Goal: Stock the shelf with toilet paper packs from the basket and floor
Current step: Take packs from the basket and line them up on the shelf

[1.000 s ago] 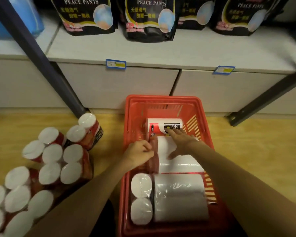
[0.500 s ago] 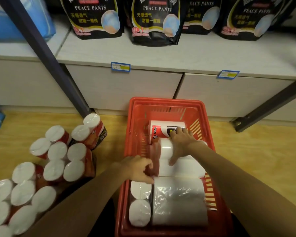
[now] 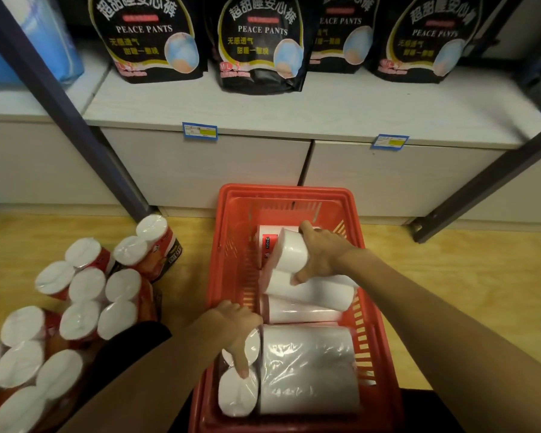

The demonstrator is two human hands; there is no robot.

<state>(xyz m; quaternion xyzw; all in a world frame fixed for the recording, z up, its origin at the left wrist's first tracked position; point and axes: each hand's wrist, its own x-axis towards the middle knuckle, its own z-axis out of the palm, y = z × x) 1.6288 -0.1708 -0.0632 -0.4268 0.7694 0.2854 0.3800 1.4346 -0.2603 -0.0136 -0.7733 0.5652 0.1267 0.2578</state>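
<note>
The white shelf (image 3: 325, 110) spans the view ahead of me, carrying a row of black pants bags (image 3: 260, 45), with two blue price tags (image 3: 199, 131) on its front edge. Below it lies the yellow wooden floor (image 3: 450, 276). On the floor to my left sits a cluster of toilet paper packs (image 3: 85, 295) in red-and-orange wrap, white roll ends facing up, some tilted; they stand well apart from the shelf.

Directly before me the red basket (image 3: 235, 245) rests on the floor, just beside the shelf base. It holds several packs lying on their sides. The nearest pack (image 3: 306, 370) is wrapped in clear glossy film, two white roll ends showing at its left. Beyond it lie further white packs, one bearing a red label.

My right hand (image 3: 322, 251) has its grip closed around the far pack (image 3: 291, 254), thumb below and fingers over the top, the pack tilted up at its left end. My left hand (image 3: 235, 326) rests on the left end of the nearest pack, fingers curled over the upper roll end, thumb pressing down between the two ends.
</note>
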